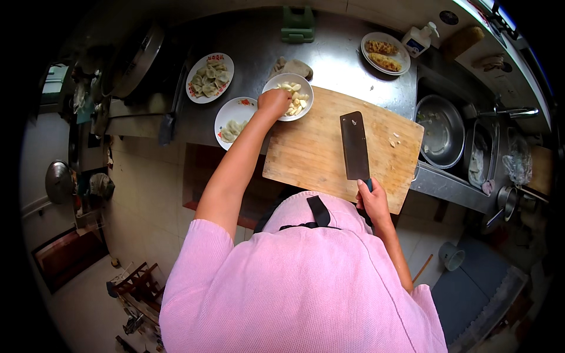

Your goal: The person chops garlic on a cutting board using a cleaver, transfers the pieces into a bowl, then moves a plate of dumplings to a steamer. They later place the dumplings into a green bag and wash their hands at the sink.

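The left hand reaches into the white round bowl of peeled garlic cloves, its grip hidden. The right hand grips closed around the dark rectangular cleaver, lying flat on the wooden cutting board.

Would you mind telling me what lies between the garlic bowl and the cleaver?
Only bare cutting board separates the bowl from the cleaver, seen in the head view.

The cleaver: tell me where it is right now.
In the head view, the cleaver lies flat on the right half of the wooden cutting board, its handle in the right hand, left of the sink.
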Available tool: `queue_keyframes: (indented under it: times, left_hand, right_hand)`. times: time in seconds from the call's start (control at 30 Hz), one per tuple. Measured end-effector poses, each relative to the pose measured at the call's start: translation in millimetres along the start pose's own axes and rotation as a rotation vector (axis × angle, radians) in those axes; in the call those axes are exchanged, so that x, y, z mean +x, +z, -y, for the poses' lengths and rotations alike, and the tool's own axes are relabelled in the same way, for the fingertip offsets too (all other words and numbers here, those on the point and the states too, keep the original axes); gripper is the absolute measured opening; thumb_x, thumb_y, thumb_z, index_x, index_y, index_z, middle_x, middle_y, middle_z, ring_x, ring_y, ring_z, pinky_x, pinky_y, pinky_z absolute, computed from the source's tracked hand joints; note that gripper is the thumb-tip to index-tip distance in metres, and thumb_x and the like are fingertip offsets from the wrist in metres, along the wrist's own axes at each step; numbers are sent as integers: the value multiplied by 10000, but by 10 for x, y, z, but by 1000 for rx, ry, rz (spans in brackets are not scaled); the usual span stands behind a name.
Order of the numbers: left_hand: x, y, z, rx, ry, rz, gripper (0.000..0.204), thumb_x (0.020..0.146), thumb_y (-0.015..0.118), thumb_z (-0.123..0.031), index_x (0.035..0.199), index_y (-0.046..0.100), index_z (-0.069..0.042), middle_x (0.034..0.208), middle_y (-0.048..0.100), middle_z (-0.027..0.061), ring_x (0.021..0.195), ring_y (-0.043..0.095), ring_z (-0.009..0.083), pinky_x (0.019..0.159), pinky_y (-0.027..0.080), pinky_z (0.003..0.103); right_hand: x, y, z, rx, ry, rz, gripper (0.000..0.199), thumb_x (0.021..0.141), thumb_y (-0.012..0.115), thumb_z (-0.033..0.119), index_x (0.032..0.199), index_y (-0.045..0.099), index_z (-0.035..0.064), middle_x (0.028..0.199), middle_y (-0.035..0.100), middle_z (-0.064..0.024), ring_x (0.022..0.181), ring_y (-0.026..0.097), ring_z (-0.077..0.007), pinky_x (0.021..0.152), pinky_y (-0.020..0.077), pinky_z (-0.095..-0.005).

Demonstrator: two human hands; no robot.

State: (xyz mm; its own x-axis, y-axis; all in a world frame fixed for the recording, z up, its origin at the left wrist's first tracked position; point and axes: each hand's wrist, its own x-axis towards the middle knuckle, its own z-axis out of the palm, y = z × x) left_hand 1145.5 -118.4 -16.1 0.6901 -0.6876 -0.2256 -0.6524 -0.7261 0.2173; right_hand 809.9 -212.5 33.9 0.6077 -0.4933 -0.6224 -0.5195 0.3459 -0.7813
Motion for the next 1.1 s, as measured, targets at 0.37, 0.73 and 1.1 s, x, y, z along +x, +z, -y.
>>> queue_keyframes:
  times: [0.37,0.73,1.1]
  left_hand:
    - [56,-75,-112,-237,-39,-91,183,747,514,-165,813,624,-35,805,616,116,734,589,237,631,464,341]
    - [-564,-102,-640,-1811,-278,523,84,835,516,-157,805,496,-82,698,482,-29,508,394,16,404,281,144]
    - [-835,-10,-1045,-2141,-132,847,78,866,452,-154,834,482,-89,783,494,-2,548,352,40,472,307,156]
  right_hand:
    - [-63,-88,-79,28,4,-29,206,831,525,221,748,451,48,536,468,-20,384,435,-77,363,365,-213]
    - [-2,-124,-44,61,-54,-3,229,848,500,251,761,450,45,538,464,-14,392,428,-75,384,369,-211]
    - [-19,-292,-352,-688,-692,-414,339,727,617,154,1013,489,27,869,547,-156,744,554,-304,619,453,-357]
